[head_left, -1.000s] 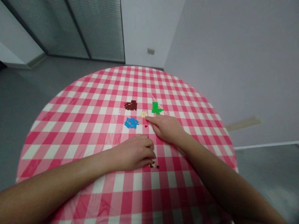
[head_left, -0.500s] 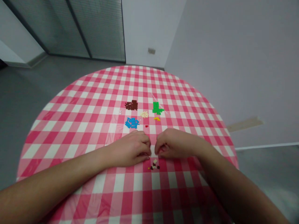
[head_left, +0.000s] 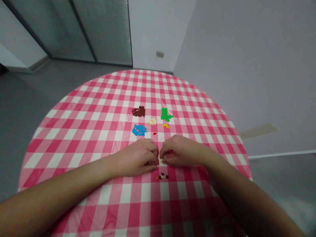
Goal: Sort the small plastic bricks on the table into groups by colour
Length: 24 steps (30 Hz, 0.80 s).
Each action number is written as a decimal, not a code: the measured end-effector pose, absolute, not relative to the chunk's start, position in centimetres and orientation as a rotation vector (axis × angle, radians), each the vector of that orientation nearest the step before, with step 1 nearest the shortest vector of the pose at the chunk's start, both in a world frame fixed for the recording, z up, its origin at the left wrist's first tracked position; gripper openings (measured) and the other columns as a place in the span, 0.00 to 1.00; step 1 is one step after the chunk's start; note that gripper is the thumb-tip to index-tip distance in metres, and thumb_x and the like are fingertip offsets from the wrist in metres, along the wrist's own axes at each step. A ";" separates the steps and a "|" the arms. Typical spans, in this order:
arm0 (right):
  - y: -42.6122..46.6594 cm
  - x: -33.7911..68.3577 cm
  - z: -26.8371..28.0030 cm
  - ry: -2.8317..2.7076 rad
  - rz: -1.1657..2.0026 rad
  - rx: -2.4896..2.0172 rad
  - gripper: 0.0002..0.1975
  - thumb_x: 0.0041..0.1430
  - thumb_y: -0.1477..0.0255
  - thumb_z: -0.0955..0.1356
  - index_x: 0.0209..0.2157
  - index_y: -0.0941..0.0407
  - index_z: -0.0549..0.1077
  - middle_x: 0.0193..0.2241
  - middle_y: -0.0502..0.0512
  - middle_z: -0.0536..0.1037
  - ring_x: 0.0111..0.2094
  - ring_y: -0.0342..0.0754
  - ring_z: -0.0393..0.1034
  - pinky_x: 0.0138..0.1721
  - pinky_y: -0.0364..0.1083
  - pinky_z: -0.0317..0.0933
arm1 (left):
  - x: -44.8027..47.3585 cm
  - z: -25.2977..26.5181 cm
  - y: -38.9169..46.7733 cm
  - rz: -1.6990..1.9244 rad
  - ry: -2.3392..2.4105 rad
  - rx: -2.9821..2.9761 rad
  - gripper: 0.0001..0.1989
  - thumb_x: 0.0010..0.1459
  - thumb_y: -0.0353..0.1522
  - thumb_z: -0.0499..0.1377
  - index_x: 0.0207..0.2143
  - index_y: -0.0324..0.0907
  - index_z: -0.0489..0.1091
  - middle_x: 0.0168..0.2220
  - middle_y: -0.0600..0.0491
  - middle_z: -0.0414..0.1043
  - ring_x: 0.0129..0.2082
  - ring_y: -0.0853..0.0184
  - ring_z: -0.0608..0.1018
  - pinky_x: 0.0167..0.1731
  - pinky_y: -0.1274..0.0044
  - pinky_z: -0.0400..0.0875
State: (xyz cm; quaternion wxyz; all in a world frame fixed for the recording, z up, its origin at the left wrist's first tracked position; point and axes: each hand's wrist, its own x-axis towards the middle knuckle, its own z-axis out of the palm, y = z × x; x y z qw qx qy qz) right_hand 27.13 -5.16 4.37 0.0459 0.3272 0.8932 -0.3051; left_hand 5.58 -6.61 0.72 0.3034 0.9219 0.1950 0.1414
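My right hand (head_left: pixel 181 150) is closed in a pinch, with a small cream toy brick (head_left: pixel 161 160) at its fingertips. Facing it, my left hand (head_left: pixel 140 156) rests on the cloth, fingers curled together. A tiny pale brick (head_left: pixel 157 166) shows at the left fingertips; its exact shape is too small to make out. The two hands are close together but apart. Just in front of them, towards me, lies a small group of dark brown, cream and yellow bricks (head_left: pixel 163 176).
Beyond my hands lie piles of blue bricks (head_left: pixel 139 130), brown bricks (head_left: pixel 139 111), cream bricks (head_left: pixel 152 121), green bricks (head_left: pixel 166 114) and yellow bricks (head_left: pixel 166 126). Little red bricks (head_left: pixel 154 133) and white bricks (head_left: pixel 126 119) are nearby. A checked cloth (head_left: pixel 86 138) covers the round table.
The cream brick from the near group has left the cloth and is now in my right fingertips. My right hand has shifted slightly left, towards my left hand, which has barely moved.
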 end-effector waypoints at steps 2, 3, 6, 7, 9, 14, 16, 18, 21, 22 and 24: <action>-4.4 27.6 4.1 2.794 -0.797 1.277 0.08 0.56 0.76 0.70 0.34 0.55 0.83 0.30 0.52 0.83 0.30 0.45 0.73 0.33 0.42 0.58 | 5.8 0.5 -6.7 0.389 0.537 2.435 0.05 0.62 0.30 0.62 0.36 0.41 0.78 0.37 0.50 0.77 0.41 0.62 0.76 0.44 0.69 0.65; -4.0 27.8 3.8 2.819 -0.707 1.438 0.07 0.58 0.74 0.69 0.34 0.55 0.83 0.32 0.53 0.84 0.32 0.46 0.74 0.35 0.43 0.59 | 5.9 0.4 -6.7 0.400 0.536 2.433 0.05 0.62 0.31 0.62 0.37 0.41 0.78 0.37 0.50 0.76 0.41 0.62 0.76 0.44 0.69 0.66; -3.1 27.8 2.9 2.830 -0.502 1.771 0.08 0.60 0.72 0.69 0.37 0.56 0.82 0.36 0.55 0.84 0.36 0.49 0.75 0.37 0.45 0.60 | 6.1 0.1 -6.7 0.424 0.506 2.430 0.06 0.63 0.30 0.61 0.35 0.41 0.78 0.35 0.50 0.76 0.40 0.63 0.76 0.43 0.70 0.66; -2.9 27.7 2.5 2.822 -0.466 1.802 0.08 0.61 0.71 0.69 0.37 0.56 0.82 0.36 0.55 0.84 0.36 0.49 0.75 0.37 0.45 0.60 | 6.1 0.1 -6.7 0.430 0.502 2.430 0.06 0.63 0.30 0.61 0.35 0.41 0.78 0.35 0.50 0.76 0.40 0.63 0.76 0.43 0.70 0.66; -2.8 27.4 2.0 2.809 -0.412 1.811 0.09 0.62 0.70 0.68 0.37 0.55 0.81 0.35 0.55 0.83 0.36 0.49 0.74 0.36 0.45 0.59 | 6.1 0.0 -6.7 0.437 0.511 2.430 0.06 0.63 0.30 0.60 0.35 0.42 0.78 0.35 0.50 0.76 0.40 0.63 0.76 0.44 0.70 0.66; -3.0 27.5 1.9 2.829 -0.337 1.733 0.11 0.64 0.68 0.66 0.39 0.54 0.81 0.38 0.55 0.83 0.37 0.50 0.74 0.36 0.45 0.59 | 6.0 -0.1 -6.7 0.438 0.525 2.419 0.06 0.64 0.30 0.60 0.36 0.41 0.78 0.35 0.50 0.76 0.40 0.63 0.75 0.44 0.70 0.66; -3.1 27.8 2.2 2.817 -0.341 1.677 0.11 0.64 0.70 0.66 0.39 0.54 0.81 0.39 0.54 0.83 0.39 0.50 0.74 0.37 0.45 0.60 | 6.1 -0.2 -6.7 0.438 0.516 2.414 0.07 0.64 0.30 0.60 0.35 0.41 0.78 0.35 0.50 0.76 0.40 0.63 0.75 0.43 0.70 0.66; -3.1 28.1 2.3 2.789 -0.329 1.591 0.11 0.64 0.70 0.66 0.39 0.53 0.81 0.39 0.55 0.83 0.39 0.50 0.74 0.38 0.45 0.60 | 6.1 -0.2 -6.7 0.439 0.510 2.414 0.07 0.64 0.30 0.60 0.35 0.41 0.78 0.35 0.50 0.76 0.40 0.63 0.76 0.43 0.71 0.66; -3.1 27.9 2.3 2.772 -0.264 1.493 0.13 0.66 0.70 0.63 0.41 0.53 0.81 0.39 0.56 0.82 0.40 0.50 0.73 0.38 0.46 0.60 | 6.1 -0.1 -6.7 0.438 0.516 2.416 0.06 0.64 0.30 0.60 0.35 0.41 0.78 0.35 0.50 0.76 0.39 0.63 0.76 0.43 0.70 0.66; -3.1 27.8 2.2 2.778 -0.232 1.487 0.14 0.67 0.70 0.62 0.43 0.53 0.81 0.39 0.56 0.82 0.41 0.50 0.73 0.38 0.46 0.59 | 6.1 0.0 -6.7 0.441 0.519 2.416 0.06 0.63 0.30 0.60 0.35 0.41 0.78 0.35 0.50 0.76 0.39 0.63 0.75 0.42 0.70 0.66; -3.0 27.4 2.0 2.792 -0.168 1.497 0.16 0.69 0.69 0.61 0.46 0.53 0.80 0.41 0.57 0.81 0.42 0.51 0.72 0.37 0.46 0.59 | 6.1 0.1 -6.8 0.457 0.515 2.419 0.07 0.64 0.30 0.60 0.34 0.41 0.78 0.34 0.50 0.76 0.38 0.64 0.75 0.42 0.71 0.66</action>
